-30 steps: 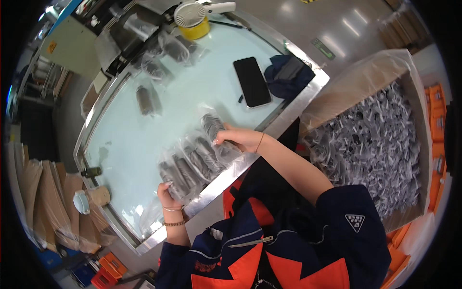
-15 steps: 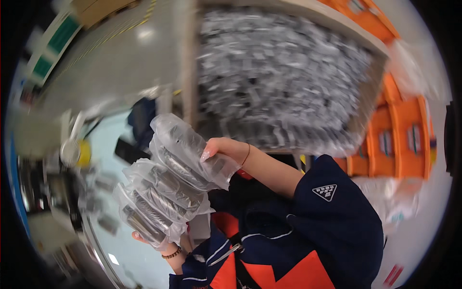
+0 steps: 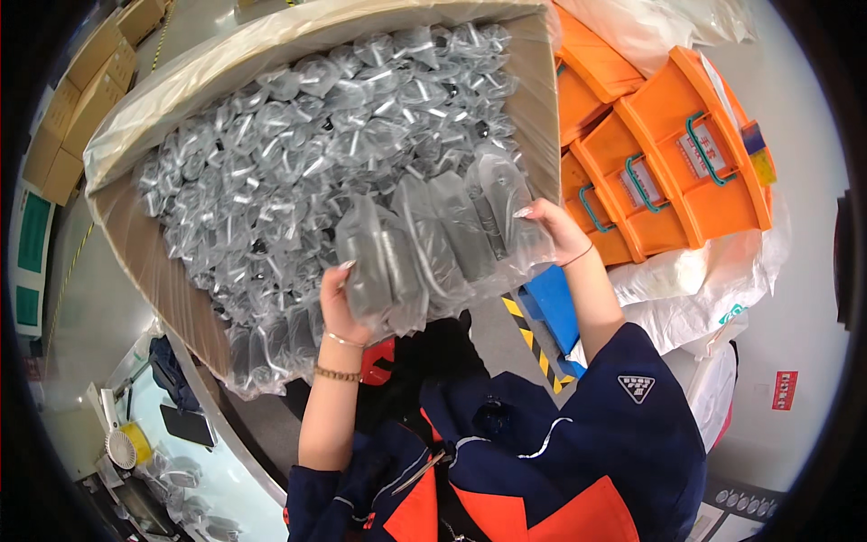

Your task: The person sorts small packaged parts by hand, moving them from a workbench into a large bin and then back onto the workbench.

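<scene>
Between my two hands is a row of several long grey parts in clear plastic bags (image 3: 433, 239), pressed side by side. My left hand (image 3: 343, 305) is closed against the row's left end, thumb on top. At its right end, my right hand (image 3: 555, 233) grips with the thumb over the bag; the other fingers of both hands are mostly hidden. The row is over the near right part of a large lined carton (image 3: 149, 262). Many similar bagged parts (image 3: 271, 172) stand packed in that carton. Whether the held row touches them, I cannot tell.
Orange bins (image 3: 664, 154) with green handles stand right of the carton, beside white plastic sheeting (image 3: 682, 280). A blue bin (image 3: 551, 307) and striped floor tape (image 3: 533, 348) lie below. At lower left, a pale table (image 3: 194, 470) holds a phone (image 3: 190, 425), a small fan (image 3: 120, 447) and bagged parts.
My hands have carried the bagged parts from beside the table, at the left, to the right and over the carton. The view has turned, and the carton now fills the upper middle.
</scene>
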A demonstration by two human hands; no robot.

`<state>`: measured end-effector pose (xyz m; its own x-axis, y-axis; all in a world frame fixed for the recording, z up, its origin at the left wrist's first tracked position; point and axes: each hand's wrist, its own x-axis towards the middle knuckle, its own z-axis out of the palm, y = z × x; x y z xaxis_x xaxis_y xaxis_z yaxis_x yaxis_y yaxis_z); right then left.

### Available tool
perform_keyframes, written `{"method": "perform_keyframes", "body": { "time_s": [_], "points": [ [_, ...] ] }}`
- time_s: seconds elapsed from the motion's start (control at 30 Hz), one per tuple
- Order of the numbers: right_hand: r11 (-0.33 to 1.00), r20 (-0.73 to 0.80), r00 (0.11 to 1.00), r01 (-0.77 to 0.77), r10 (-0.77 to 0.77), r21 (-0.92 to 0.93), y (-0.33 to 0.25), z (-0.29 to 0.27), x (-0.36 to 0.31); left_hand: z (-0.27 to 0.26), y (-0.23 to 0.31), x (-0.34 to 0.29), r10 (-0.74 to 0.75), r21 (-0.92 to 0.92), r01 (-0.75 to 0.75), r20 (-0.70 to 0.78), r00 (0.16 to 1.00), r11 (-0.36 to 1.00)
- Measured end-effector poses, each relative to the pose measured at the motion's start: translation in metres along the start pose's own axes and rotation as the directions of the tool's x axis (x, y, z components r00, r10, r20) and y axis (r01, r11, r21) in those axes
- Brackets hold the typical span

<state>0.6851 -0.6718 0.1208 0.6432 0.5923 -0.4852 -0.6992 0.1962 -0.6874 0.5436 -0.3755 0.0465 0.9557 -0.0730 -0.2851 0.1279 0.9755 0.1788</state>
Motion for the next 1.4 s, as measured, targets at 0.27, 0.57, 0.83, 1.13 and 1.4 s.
{"method": "perform_keyframes", "body": {
  "time_s": [0.27, 0.57, 0.83, 1.13, 1.4],
  "points": [
    [-0.052, -0.103, 0.93, -0.129, -0.354, -0.99, -0.022, -0.003, 0.03, 0.006, -0.034, 0.063, -0.289, 0.054, 0.296, -0.117, 0.95, 0.954],
    [-0.613, 0.19, 0.804, -0.253, -0.564, -0.749, 0.0, -0.04, 0.039, 0.013, -0.011, 0.052, 0.168, 0.972, 0.233, -0.225, 0.96, -0.029],
    [-0.427, 0.345, 0.812, 0.132, -0.471, -0.895, 0.004, -0.03, 0.05, 0.031, -0.008, 0.045, 0.177, 0.71, 0.246, -0.172, 0.969, -0.659],
    [-0.681, 0.228, 0.905, -0.087, -0.358, -0.727, 0.006, -0.006, 0.067, 0.055, -0.011, 0.051, 0.09, 0.784, 0.306, -0.308, 0.947, -0.541],
    [-0.625, 0.317, 0.842, -0.03, -0.436, -0.78, 0.003, -0.045, 0.062, 0.043, -0.018, 0.051, -0.003, 0.869, 0.265, -0.293, 0.956, -0.418]
  ]
}}
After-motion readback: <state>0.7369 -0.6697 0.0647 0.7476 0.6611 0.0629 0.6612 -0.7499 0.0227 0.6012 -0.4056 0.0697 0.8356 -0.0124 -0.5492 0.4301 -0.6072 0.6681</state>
